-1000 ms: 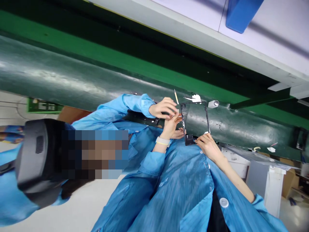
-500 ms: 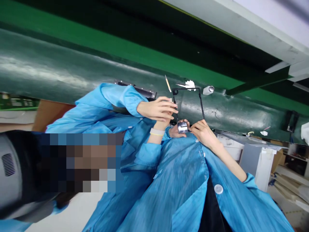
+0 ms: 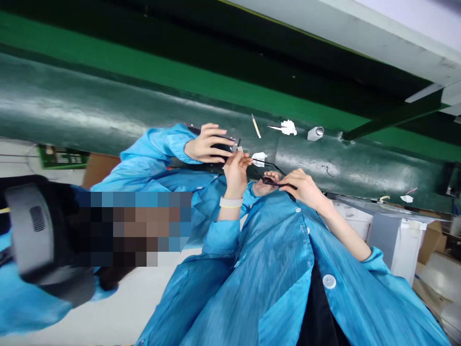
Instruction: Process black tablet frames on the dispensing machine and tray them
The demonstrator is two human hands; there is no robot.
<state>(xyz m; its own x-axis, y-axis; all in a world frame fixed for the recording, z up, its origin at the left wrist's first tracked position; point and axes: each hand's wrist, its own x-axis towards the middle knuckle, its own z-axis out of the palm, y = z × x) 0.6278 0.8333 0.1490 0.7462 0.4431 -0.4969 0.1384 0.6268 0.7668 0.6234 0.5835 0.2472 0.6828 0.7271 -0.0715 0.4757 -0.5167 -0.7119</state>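
Observation:
My left hand (image 3: 236, 168), with a pale band on its wrist, has its fingers closed at the left end of a thin black frame (image 3: 275, 166), now seen nearly edge-on. My right hand (image 3: 301, 184) pinches the frame's near right end. Between my hands, another person's hand (image 3: 266, 184) lies under the near part of the frame. That person's other hand (image 3: 211, 144) is spread over a black bar with screws (image 3: 230, 143), just left of my left fingers. A small pale piece (image 3: 240, 150) shows by my left fingertips; whether I hold it is unclear.
On the green bench (image 3: 338, 168) lie a light-handled knife-like tool (image 3: 256, 126), crumpled white paper (image 3: 288, 127), a white bottle (image 3: 315, 133) and another white scrap (image 3: 259, 159). A co-worker in blue (image 3: 173, 182) leans close at my left. A grey cabinet (image 3: 387, 240) stands at right.
The black frame has tilted from facing me to nearly edge-on. The co-worker's upper hand has moved left, off my left hand, which now shows. A white scrap has come into view behind the frame.

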